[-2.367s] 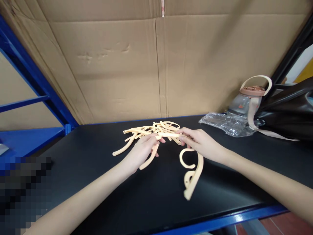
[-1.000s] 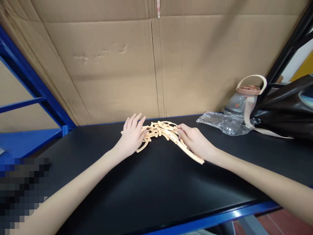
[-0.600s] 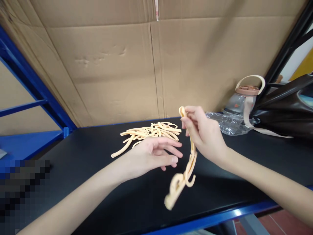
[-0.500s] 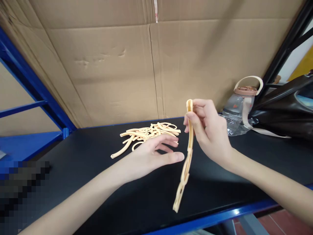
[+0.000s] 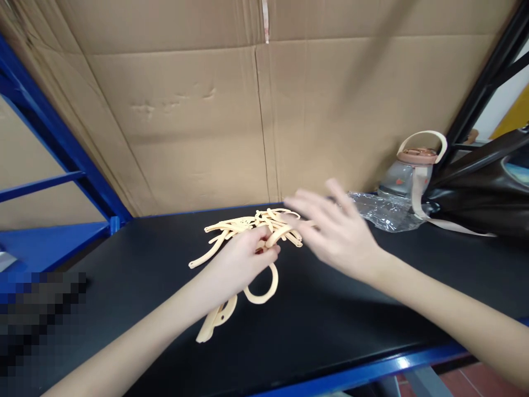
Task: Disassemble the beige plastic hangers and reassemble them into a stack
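My left hand (image 5: 248,255) is closed around a cream-coloured bendy strip (image 5: 262,298), which curls in a loop below the fingers. More of it, with a flat, holed end (image 5: 210,325), hangs under my wrist; whether this is one piece or several linked ones I cannot tell. Behind the hand lies a tangled pile of similar cream strips (image 5: 235,225) on the black tabletop. My right hand (image 5: 336,229) is at the pile's right side, fingers spread and smeared by motion. A strip end shows close to its fingertips, and no grip on it is visible.
A clear bottle (image 5: 399,177) with a pink lid and strap stands at the back right, beside crumpled clear plastic (image 5: 386,212). A black bag (image 5: 487,187) is at the far right. Cardboard (image 5: 185,127) walls the back; a blue frame (image 5: 70,149) rises at left.
The strip held up in my right hand is now lower, in my left hand. My left hand has closed and moved left; my right hand has opened and come down toward the pile.
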`<state>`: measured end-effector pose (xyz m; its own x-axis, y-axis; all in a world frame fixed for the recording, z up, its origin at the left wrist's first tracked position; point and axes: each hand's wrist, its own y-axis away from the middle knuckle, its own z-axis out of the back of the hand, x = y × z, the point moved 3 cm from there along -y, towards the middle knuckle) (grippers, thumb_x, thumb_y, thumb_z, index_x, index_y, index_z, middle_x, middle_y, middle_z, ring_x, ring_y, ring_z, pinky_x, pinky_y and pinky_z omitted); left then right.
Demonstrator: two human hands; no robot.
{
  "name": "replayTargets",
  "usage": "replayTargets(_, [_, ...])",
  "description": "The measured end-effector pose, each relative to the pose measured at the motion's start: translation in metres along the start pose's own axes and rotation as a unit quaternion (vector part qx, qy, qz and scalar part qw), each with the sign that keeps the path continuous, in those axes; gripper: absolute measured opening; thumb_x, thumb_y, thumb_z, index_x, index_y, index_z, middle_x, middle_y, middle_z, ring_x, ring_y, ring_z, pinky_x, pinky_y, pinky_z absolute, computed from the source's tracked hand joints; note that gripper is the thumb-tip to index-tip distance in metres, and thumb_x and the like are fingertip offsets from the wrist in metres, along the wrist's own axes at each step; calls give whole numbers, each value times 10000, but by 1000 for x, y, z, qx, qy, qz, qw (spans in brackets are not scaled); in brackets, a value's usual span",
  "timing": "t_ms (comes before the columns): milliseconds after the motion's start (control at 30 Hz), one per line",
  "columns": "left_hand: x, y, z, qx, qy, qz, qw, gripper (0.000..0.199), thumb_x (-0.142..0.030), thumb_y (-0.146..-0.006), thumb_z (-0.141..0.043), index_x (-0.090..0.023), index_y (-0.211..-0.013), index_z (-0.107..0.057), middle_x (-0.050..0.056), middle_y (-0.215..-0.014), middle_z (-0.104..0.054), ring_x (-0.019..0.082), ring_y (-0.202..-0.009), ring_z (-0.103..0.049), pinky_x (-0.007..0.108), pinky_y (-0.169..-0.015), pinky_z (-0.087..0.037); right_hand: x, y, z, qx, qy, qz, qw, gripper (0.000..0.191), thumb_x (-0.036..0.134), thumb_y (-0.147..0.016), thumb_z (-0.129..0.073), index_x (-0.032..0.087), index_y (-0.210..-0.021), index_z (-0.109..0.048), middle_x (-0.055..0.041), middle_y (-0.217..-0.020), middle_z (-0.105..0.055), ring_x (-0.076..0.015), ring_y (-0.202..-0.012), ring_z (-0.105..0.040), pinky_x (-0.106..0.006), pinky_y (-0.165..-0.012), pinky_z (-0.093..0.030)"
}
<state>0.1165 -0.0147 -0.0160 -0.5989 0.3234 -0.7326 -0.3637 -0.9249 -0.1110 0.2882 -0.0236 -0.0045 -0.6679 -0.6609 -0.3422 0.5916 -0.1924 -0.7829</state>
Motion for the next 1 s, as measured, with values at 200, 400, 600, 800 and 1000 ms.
replayTargets(200, [1, 4, -8, 33, -16, -8, 999, 190, -327, -766, -522, -196, -645, -454, -47, -600, -418, 115, -550, -359, 241, -500, -277, 24, 9, -16, 90, 68, 178, 978, 241, 73, -941, -352, 112, -997, -584, -61, -844, -659, -180, -818, -619, -372, -850, -504])
replayTargets(400, [5, 2, -6, 17, -55, 31, 998, 194, -262, -726, -490, -203, -584, -373, -54, -570, -358, 110, -527, -303, 243, -478, -239, 35, 13, -28, 170, 117, 133, 969, 273, -1, -892, -323, 90, -972, -567, -100, -861, -638, -197, -751, -605, -298, -557, -445])
replayTargets(600, [7, 9, -9, 1, -109, 45, 993, 165, -237, -725, -500, -202, -588, -415, -51, -540, -390, 116, -503, -327, 250, -471, -207, 2, 9, -39, 346, -37, -106, 931, 201, 86, -847, -454, 178, -1003, -541, -21, -684, -630, -162, -514, -559, -262, -450, -267])
replayTargets(800, [11, 5, -11, 14, 93, 76, 993, 246, -411, -773, -534, -195, -677, -466, -64, -577, -316, 98, -507, -274, 227, -467, -200, -57, -3, -85, 288, -198, -262, 900, 260, 148, -930, -385, 159, -894, -642, -67, -879, -687, -179, -800, -630, -247, -679, -415])
replayTargets(1000, [17, -6, -9, 41, 237, 113, 964, 181, -226, -770, -418, -169, -867, -559, -46, -618, -370, 107, -565, -360, 228, -537, -306, -59, -11, -124, 232, -217, -294, 902, 248, 111, -860, -521, 115, -1083, -630, -130, -1091, -639, -223, -1013, -592, -316, -863, -428])
